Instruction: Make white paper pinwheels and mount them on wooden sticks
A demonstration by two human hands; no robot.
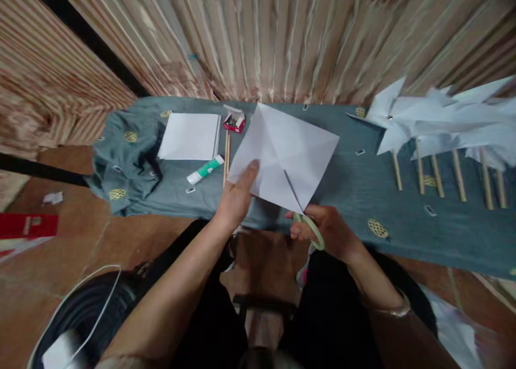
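My left hand (238,192) pinches a white square sheet of paper (304,148) by its left corner, thumb on top. Creases cross the sheet, and it is held over the cloth-covered table. At the near corner, my right hand (328,229) grips a pair of scissors (316,234) with pale green handles. Their blades lie at the paper's near corner, where a dark slit runs in toward the middle. How far the blades are apart I cannot tell.
A stack of white paper (189,136), a glue stick (205,170), thin wooden sticks (226,156) and a small red box of metal pins (234,122) lie on the left of the table (346,189). Several paper pinwheels (397,119) on sticks lie at the right. A bucket (92,310) stands lower left.
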